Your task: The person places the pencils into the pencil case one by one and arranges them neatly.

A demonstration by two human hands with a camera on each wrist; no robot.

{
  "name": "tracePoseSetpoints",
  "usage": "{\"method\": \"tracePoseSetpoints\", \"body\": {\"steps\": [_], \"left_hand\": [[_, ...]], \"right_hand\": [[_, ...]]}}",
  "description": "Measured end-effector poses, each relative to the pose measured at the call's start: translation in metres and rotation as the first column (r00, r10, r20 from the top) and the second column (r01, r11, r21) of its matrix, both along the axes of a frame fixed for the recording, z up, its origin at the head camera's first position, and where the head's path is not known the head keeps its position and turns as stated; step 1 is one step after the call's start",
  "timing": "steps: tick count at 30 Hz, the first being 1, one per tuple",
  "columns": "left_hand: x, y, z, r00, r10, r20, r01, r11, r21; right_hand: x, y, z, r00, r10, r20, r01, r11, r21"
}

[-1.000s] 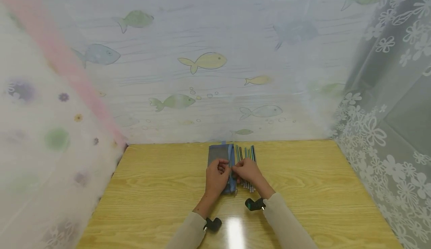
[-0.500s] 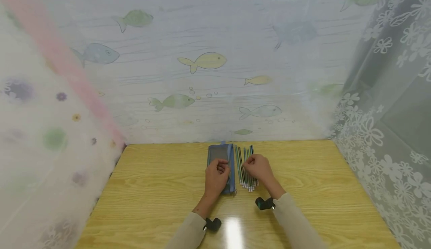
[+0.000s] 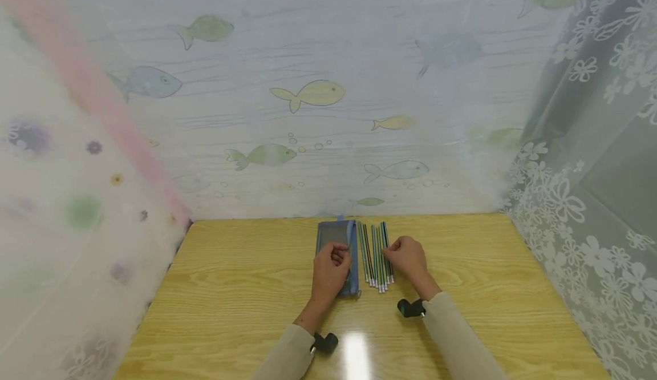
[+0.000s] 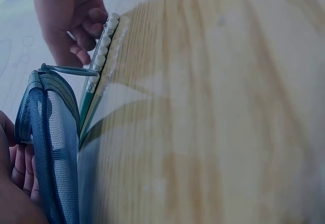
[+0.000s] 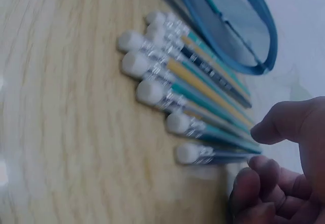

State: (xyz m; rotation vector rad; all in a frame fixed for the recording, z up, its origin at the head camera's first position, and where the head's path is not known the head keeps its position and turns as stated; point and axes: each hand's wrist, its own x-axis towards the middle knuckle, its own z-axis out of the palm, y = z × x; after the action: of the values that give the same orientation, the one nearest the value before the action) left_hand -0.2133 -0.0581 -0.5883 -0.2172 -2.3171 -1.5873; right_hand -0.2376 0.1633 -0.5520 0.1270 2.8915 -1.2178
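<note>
A blue mesh zip pencil case [image 3: 333,231] lies on the table. My left hand [image 3: 331,271] grips its edge; the left wrist view shows curled fingers [image 4: 23,168] behind the rim. In the right wrist view the case's mouth [image 5: 271,41] gapes, with a teal pencil inside. Just right of it, several striped pencils [image 3: 377,260] lie side by side, white erasers [image 5: 136,64] toward the person. My right hand [image 3: 409,256] is at the rightmost pencil [image 5: 218,156], thumb and loosely curled fingers apart around its shaft; whether they touch it is unclear.
The wooden table [image 3: 231,311] meets a fish-print curtain [image 3: 308,157] close behind the case and pencils. A ring-like zipper pull [image 4: 68,70] sticks out from the case. Small black wrist cameras [image 3: 324,343] sit by both cuffs.
My right hand has moved right, from the mouth of the pencil case across the pencils to the rightmost one. My left hand stays on the case.
</note>
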Motion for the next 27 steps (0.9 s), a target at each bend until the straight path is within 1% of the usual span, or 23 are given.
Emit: {"method": "tracePoseSetpoints", "body": {"steps": [4, 8, 15, 22, 27], "left_hand": [[0.001, 0.0, 0.0, 1.0, 0.003, 0.016, -0.003, 1.0, 0.003], [0.0, 0.0, -0.001, 1.0, 0.008, 0.021, -0.009, 1.0, 0.011], [0.0, 0.002, 0.0, 1.0, 0.01, -0.007, -0.01, 1.0, 0.015], [-0.001, 0.002, -0.002, 0.999, 0.018, -0.046, -0.018, 1.0, 0.017], [0.0, 0.001, -0.001, 0.999, 0.011, -0.043, -0.01, 1.0, 0.024]], "right_hand": [[-0.001, 0.002, -0.004, 0.999, -0.006, 0.038, 0.006, 1.0, 0.009], [-0.006, 0.002, -0.006, 0.997, -0.003, 0.081, 0.001, 1.0, 0.021], [-0.014, 0.002, -0.004, 0.99, -0.025, 0.142, 0.018, 0.998, 0.052], [-0.015, 0.001, -0.003, 0.985, -0.05, 0.163, 0.033, 0.994, 0.101], [-0.015, 0.0, -0.002, 0.984, -0.061, 0.166, 0.044, 0.994, 0.103]]}}
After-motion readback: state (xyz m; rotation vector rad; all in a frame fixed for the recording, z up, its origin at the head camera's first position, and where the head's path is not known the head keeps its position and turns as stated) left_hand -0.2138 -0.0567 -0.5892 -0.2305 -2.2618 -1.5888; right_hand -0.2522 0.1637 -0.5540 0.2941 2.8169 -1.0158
